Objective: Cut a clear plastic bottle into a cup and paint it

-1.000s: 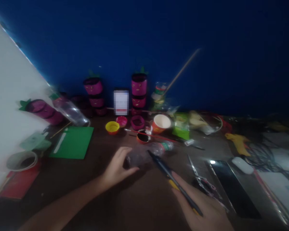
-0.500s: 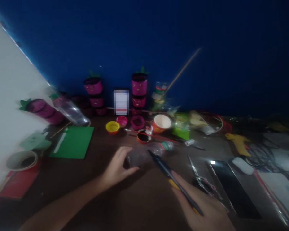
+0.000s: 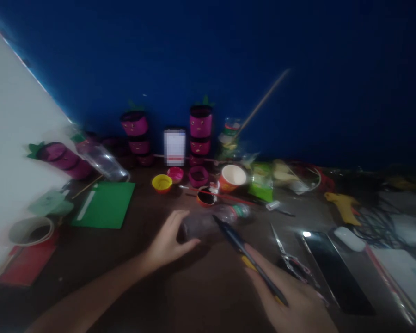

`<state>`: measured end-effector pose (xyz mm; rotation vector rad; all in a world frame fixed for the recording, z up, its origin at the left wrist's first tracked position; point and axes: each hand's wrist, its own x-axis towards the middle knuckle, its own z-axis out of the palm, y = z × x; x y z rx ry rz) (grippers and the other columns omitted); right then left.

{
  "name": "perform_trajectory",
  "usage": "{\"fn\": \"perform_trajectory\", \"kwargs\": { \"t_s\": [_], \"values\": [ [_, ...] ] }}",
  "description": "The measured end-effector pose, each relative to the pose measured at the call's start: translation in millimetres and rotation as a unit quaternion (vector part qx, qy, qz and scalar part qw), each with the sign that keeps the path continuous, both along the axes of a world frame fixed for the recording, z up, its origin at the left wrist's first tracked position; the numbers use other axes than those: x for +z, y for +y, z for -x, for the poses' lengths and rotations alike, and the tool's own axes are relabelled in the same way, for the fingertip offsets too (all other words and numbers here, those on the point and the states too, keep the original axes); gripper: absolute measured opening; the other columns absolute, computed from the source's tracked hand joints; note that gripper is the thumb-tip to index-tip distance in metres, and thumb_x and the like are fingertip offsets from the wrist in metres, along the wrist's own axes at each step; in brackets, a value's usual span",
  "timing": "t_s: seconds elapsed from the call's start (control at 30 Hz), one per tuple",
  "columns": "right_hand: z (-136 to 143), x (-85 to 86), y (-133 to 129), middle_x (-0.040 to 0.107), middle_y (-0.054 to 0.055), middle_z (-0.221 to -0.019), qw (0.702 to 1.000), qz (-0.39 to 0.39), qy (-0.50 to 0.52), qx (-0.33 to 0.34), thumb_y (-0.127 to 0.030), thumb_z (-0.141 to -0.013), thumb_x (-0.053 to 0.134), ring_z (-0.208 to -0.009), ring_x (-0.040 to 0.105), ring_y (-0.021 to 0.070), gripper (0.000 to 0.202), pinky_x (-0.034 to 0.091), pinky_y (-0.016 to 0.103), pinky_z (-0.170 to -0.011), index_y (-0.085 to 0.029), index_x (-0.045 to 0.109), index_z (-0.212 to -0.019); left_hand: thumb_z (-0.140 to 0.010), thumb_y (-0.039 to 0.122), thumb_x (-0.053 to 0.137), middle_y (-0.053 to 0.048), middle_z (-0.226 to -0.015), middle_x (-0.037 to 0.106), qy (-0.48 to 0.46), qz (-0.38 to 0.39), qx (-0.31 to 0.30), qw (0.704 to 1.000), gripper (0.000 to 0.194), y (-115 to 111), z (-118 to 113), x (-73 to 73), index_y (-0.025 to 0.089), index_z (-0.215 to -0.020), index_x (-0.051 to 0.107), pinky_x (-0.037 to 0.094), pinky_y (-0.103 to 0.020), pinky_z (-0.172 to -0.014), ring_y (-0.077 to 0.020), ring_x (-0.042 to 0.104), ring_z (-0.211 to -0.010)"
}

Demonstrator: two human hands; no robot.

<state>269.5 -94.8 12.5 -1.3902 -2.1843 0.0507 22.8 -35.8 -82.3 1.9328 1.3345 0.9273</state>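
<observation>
A clear plastic bottle (image 3: pixel 208 222) lies on its side on the dark table, its green-ringed neck toward the right. My left hand (image 3: pixel 173 238) is wrapped round the bottle's left end, thumb in front and fingers behind. My right hand (image 3: pixel 277 286) grips a black and yellow cutter (image 3: pixel 242 249), whose dark tip is at the bottle's middle; whether it touches the plastic is too blurred to tell. Behind the bottle are a red brush (image 3: pixel 225 196), a small pot of dark paint (image 3: pixel 206 197) and a white-lined paper cup (image 3: pixel 233 176).
Scissors (image 3: pixel 291 261), a black phone (image 3: pixel 339 273) and a yellow glue gun (image 3: pixel 345 207) lie to the right. Green sheets (image 3: pixel 107 206) and a second bottle (image 3: pixel 106 159) are at the left. Purple stacked figures (image 3: pixel 200 127) stand along the blue wall.
My right hand and the cutter have shifted very slightly to the left. My left hand and the bottle are almost unchanged.
</observation>
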Motion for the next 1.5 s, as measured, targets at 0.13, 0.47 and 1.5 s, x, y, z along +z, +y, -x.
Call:
{"fn": "perform_trajectory", "kwargs": {
  "t_s": [0.13,0.47,1.5],
  "values": [
    [0.0,-1.9,0.5,0.074,0.002,-0.097,1.0,0.006,-0.01,0.004,-0.02,-0.087,0.049,-0.077,0.072,0.0158,0.034,0.058,0.019,-0.071,-0.02,0.06,-0.119,-0.072,0.031,0.067,-0.012,-0.121,0.052,0.002,-0.004,0.005,1.0,0.06,-0.2,0.5,0.9,0.02,-0.126,0.041,0.044,-0.044,-0.095,-0.0269,0.052,-0.112],
    [4.0,6.9,3.6,0.074,0.002,-0.096,1.0,0.021,-0.011,0.005,-0.02,-0.088,0.048,-0.08,0.072,0.0159,0.032,0.058,0.018,-0.072,-0.019,0.061,-0.117,-0.073,0.035,0.066,-0.011,-0.119,0.052,0.003,0.001,0.002,1.0,0.058,-0.1,1.8,-2.0,0.021,-0.124,0.042,0.045,-0.042,-0.094,-0.0255,0.053,-0.11],
    [20.4,78.7,52.5,0.073,0.004,-0.097,0.954,0.276,-0.111,-0.016,-0.033,-0.087,0.048,-0.081,0.07,0.022,0.035,0.055,0.03,-0.064,-0.029,0.062,-0.118,-0.075,0.037,0.066,-0.009,-0.115,0.053,0.009,-0.024,-0.028,0.999,0.057,1.2,4.1,-5.2,0.021,-0.125,0.043,0.047,-0.037,-0.09,-0.0226,0.054,-0.105]
  ]
}}
